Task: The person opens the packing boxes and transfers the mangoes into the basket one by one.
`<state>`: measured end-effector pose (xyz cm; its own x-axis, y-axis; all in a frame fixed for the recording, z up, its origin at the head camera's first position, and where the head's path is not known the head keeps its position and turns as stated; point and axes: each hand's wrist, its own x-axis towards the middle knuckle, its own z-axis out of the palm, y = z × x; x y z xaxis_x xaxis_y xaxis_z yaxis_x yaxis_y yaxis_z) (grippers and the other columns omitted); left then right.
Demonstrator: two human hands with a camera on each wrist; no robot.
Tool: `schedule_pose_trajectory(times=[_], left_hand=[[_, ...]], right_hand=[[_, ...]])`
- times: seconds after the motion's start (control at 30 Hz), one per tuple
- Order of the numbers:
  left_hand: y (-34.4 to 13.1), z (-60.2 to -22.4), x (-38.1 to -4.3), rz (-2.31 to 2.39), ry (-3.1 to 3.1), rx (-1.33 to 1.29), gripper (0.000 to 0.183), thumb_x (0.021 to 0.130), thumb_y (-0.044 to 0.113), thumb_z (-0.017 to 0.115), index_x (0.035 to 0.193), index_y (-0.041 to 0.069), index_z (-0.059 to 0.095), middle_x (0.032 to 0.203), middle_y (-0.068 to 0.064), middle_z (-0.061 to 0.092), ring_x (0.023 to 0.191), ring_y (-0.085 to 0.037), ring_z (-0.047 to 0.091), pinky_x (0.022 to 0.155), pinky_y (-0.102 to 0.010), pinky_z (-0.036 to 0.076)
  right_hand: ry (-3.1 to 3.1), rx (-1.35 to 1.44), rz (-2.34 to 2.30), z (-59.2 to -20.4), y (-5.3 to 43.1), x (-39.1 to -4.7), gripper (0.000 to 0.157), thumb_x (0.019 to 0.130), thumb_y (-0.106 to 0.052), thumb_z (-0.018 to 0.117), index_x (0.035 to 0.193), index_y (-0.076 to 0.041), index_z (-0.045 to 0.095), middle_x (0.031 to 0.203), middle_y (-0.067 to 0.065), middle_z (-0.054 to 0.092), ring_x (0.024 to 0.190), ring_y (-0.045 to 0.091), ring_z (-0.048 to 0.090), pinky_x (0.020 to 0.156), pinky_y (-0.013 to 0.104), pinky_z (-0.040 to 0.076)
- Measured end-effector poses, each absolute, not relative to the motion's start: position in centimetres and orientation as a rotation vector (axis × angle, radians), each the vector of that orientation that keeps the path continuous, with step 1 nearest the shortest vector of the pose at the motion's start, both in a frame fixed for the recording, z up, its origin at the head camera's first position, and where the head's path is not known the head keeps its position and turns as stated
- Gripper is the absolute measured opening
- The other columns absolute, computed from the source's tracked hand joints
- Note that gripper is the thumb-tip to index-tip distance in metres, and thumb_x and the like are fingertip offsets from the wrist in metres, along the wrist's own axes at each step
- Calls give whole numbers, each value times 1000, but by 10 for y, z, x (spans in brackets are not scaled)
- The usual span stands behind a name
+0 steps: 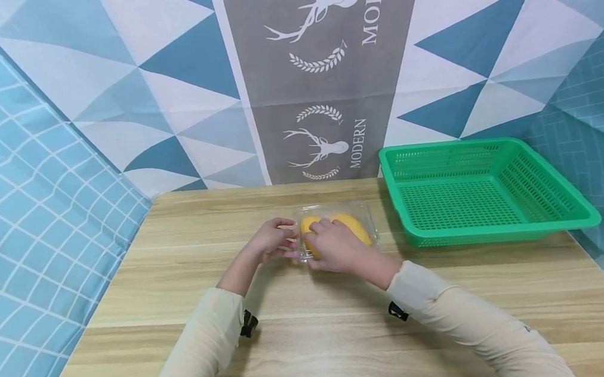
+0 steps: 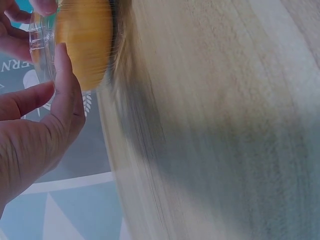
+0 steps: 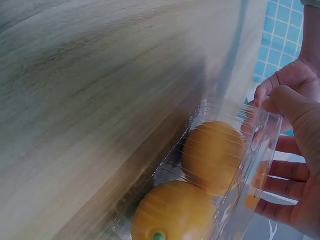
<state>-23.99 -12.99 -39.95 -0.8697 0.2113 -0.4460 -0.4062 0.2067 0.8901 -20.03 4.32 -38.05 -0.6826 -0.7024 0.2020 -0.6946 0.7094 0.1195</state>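
Observation:
A clear plastic box [image 3: 200, 107] with a ridged side lies on the table, and two yellow-orange fruits [image 3: 215, 155] show through it. One fruit has a small green stem spot. My left hand [image 1: 276, 240] is at the box's left end, its index finger and thumb touching the edge near the front corner in the left wrist view. From above and in front, my right hand [image 1: 335, 246] holds the box, thumb at the front left corner and fingers bent over the top. It covers part of the fruits in the head view.
A green plastic basket [image 1: 505, 232] with slotted walls stands at the table's back right, a little right of the box. The wood-grain table [image 1: 316, 349] ends at a patterned cloth wall [image 1: 315, 91] behind. Blue tiled cloth [image 1: 31, 236] hangs at the left.

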Motion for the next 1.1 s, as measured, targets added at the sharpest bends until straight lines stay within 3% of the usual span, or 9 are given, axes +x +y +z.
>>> schedule_pose_trajectory(times=[0.17,0.37,0.87,1.1], left_hand=[[-130,-399,-240,1705,1998,-189,39,89,8,48,126,6,36,97,-10,49,68,-15,55,66,-33,55],[-130,-395,-240,1704,1984,-192,40,89,7,48,126,6,36,88,-9,50,68,-15,54,65,-32,55],[-130,-397,-241,1727,1980,-201,40,88,5,48,126,6,36,92,-9,49,66,-15,55,64,-32,55],[-130,-398,-241,1730,1971,-191,40,88,4,47,127,5,35,86,-11,50,66,-15,55,65,-32,55]], right_hand=[[-2562,1138,-69,-385,43,-199,30,72,-38,58,87,-13,60,80,0,55,72,15,49,60,28,46],[-2477,1131,-83,-386,42,-198,23,70,-34,57,78,-13,59,74,-1,55,65,12,48,46,22,41],[-2496,1137,-97,-389,35,-196,17,70,-27,61,72,-11,61,71,1,58,63,14,52,47,26,45],[-2549,1126,-63,-391,35,-197,14,72,-27,60,69,-13,60,72,-1,59,65,13,52,53,25,46]])
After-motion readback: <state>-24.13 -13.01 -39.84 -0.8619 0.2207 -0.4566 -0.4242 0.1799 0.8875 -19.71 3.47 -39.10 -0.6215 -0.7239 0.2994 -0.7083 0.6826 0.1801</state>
